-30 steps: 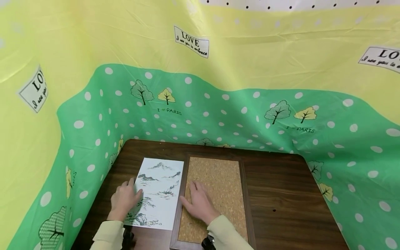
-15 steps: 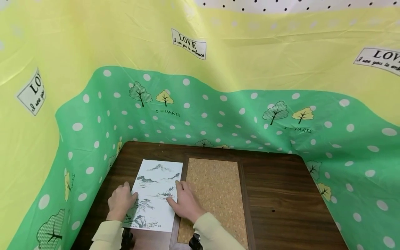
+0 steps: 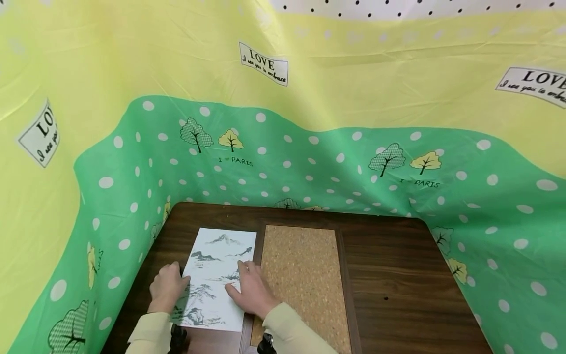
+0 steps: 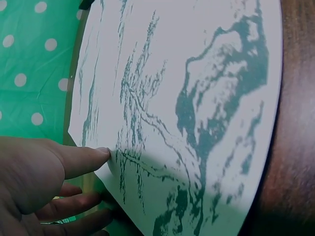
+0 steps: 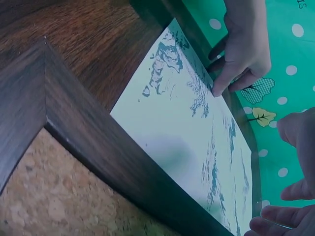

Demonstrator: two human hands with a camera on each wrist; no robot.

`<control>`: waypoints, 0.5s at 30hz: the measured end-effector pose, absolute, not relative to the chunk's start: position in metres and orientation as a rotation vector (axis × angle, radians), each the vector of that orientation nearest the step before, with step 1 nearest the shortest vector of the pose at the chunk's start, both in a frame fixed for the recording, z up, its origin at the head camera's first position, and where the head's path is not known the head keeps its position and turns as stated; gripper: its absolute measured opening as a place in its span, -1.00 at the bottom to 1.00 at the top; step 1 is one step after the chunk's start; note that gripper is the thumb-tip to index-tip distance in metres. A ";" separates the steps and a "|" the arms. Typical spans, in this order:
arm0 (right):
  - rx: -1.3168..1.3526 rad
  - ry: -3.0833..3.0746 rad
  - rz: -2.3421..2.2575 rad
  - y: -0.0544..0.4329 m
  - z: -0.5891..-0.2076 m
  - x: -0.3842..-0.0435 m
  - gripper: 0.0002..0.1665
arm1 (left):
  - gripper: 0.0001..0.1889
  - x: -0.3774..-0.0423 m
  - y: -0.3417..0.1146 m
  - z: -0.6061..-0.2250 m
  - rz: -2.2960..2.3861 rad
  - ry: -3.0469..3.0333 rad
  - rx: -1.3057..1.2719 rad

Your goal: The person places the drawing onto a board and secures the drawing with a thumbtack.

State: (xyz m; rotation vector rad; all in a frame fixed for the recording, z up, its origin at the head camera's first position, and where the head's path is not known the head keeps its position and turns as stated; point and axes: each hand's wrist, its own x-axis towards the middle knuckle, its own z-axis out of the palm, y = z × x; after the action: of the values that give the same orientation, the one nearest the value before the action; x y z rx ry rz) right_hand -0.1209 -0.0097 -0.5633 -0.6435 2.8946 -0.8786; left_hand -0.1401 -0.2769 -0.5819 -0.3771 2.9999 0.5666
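A white sheet with a dark ink landscape of mountains and trees lies flat on the table's left side. At its left edge is my left hand; the thumb rests on the margin while the other fingers lie just past the edge. My right hand is over the sheet's right part, fingers extended, holding nothing. In the right wrist view its fingers spread above the sheet's far end. Right of the sheet, a cork board in a dark wooden frame lies along its right edge.
The brown wood-grain table extends to the right, with a small dark spot on it. A green and yellow printed curtain encloses the back and both sides.
My right hand has moved left from the cork board onto the right part of the sheet. The left hand stays at the sheet's left edge. The head view has shifted slightly.
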 end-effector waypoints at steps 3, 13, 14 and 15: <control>-0.650 2.889 -0.866 -0.012 -0.563 -0.120 -0.14 | -0.58 -0.142 -0.280 -0.581 0.580 2.987 -0.388; -0.653 2.874 -0.834 -0.015 -0.564 -0.121 -0.13 | -0.78 -0.144 -0.286 -0.576 0.659 2.921 -0.415; -0.654 2.873 -0.835 -0.016 -0.564 -0.121 -0.13 | -0.77 -0.144 -0.286 -0.576 0.665 2.915 -0.420; -0.654 2.871 -0.834 -0.016 -0.565 -0.121 -0.13 | -0.76 -0.144 -0.287 -0.577 0.670 2.909 -0.426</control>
State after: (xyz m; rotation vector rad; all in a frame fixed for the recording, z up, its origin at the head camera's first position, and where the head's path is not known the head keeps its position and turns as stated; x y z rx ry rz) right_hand -0.1206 -0.0160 -0.5648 -0.6543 2.8715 -0.8341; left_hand -0.1445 -0.2869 -0.5766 -0.4260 2.9086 0.6700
